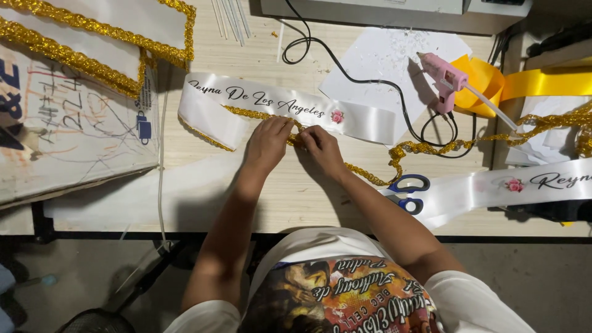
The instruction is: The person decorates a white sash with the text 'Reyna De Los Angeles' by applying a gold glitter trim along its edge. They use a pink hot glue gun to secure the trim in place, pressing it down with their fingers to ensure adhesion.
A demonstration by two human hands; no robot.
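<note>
Fingers of both hands (pixel 295 140) pinch gold trim (pixel 370 176) against the white sash (pixel 364 120), fingertips hidden.

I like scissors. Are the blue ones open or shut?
Cannot tell. Only the blue handles of the scissors show; the white sash covers their blades.

Both hands, left hand (pixel 266 143) and right hand (pixel 322 148), press gold trim (pixel 370 176) onto a white sash (pixel 271 105)

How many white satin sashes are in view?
3. One sash lies on the table under both hands; a second sash runs to the right edge; a gold-trimmed one sits top left. More may be hidden.
</note>
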